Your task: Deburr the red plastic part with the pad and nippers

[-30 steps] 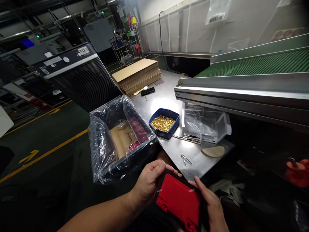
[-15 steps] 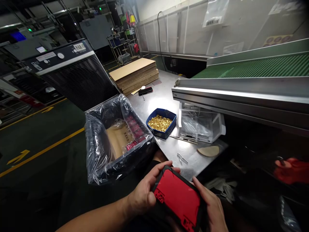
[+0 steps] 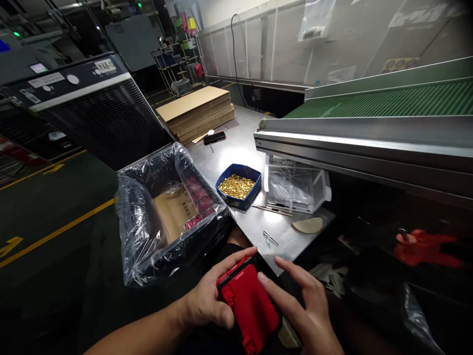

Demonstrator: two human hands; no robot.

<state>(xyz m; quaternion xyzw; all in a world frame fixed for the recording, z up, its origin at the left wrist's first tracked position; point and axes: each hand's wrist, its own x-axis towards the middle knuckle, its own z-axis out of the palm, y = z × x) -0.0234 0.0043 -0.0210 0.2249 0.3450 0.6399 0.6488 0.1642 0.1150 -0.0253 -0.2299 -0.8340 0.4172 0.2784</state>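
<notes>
I see my left hand (image 3: 207, 308) with its grip clamped on the red plastic part (image 3: 248, 308), low and near, just off the near edge of the steel surface (image 3: 240, 148), while my right hand (image 3: 306, 310) touches it with fingers spread apart.

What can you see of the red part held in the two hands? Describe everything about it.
The red part is a flat, roughly rectangular panel of what looks like moulded plastic, with a dark edge along its top and small cut-outs near its corners. It is tilted, one long edge turned toward the camera. The left hand grips its left side, thumb on the face; the right hand lays a fingertip on its upper right.
</notes>
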